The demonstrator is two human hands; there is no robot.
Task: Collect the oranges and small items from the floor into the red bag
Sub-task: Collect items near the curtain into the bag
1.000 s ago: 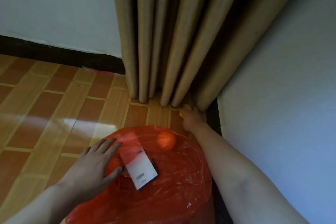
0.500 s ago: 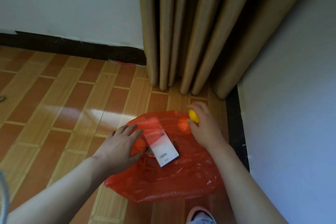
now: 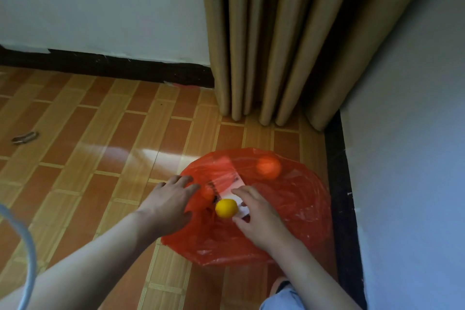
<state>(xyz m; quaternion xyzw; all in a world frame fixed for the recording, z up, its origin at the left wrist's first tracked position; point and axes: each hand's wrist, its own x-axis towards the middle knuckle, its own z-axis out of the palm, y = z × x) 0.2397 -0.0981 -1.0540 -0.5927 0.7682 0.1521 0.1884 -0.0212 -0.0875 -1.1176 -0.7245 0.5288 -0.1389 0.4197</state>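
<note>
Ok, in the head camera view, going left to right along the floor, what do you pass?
Small brown object on the tiles → left hand at the red bag's edge → yellow fruit → right hand holding it → orange inside the bag → black skirting along the right wall.

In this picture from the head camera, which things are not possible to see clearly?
- Head view: the white card in the red bag; its print is blurred, partly covered by the right hand.
- The orange seen through the red film; its true colour is unclear.
- The small object on the floor; too small.
- The shoe; cut off by the bottom edge.
</note>
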